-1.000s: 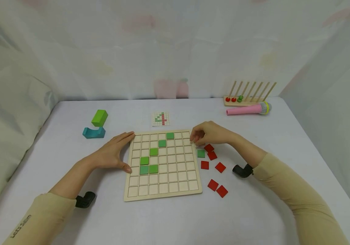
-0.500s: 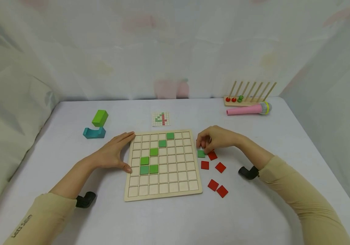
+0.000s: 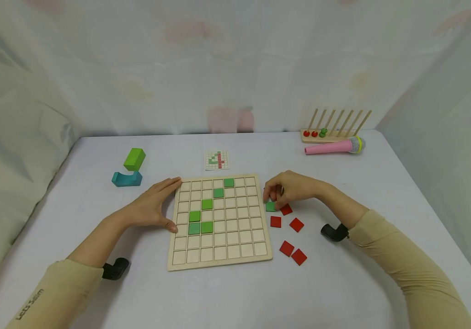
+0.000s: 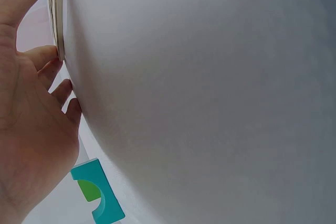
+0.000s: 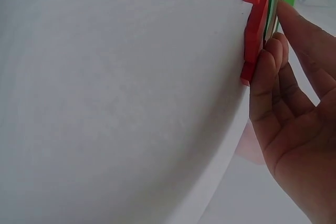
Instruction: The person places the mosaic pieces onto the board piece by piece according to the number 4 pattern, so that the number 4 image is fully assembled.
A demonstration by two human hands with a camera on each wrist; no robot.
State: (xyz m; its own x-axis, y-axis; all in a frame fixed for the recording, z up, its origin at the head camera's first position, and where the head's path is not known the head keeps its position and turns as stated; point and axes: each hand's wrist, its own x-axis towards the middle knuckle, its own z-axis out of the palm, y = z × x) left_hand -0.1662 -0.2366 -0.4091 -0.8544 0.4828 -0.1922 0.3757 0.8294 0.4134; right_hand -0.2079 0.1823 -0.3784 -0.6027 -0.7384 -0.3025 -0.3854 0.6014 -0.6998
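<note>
My left hand (image 3: 149, 205) rests spread at the left edge of the wooden grid board (image 3: 232, 226), thumb and fingertips touching it. Several green tiles (image 3: 207, 204) lie in its squares, forming a diagonal and a short row. Beside the board's right edge, my right hand (image 3: 293, 186) has its thumb and curled fingers around a loose green tile (image 3: 270, 207), pinching it while it lies flat. One red tile (image 3: 286, 209) lies by the thumb, partly covered. In the right wrist view, red tiles (image 5: 254, 27) stand near the fingertips.
More red tiles (image 3: 297, 225) lie right of the board. Behind it is a small pattern card (image 3: 216, 160). A green block (image 3: 134, 159) and a teal curved block (image 3: 126, 179) sit at left. A pink microphone (image 3: 330, 147) and a bead rack (image 3: 322, 139) stand at back right.
My right hand has moved from the board's upper right edge, right and nearer, down to the loose green tile. It now covers a red tile seen earlier. The left hand stays put.
</note>
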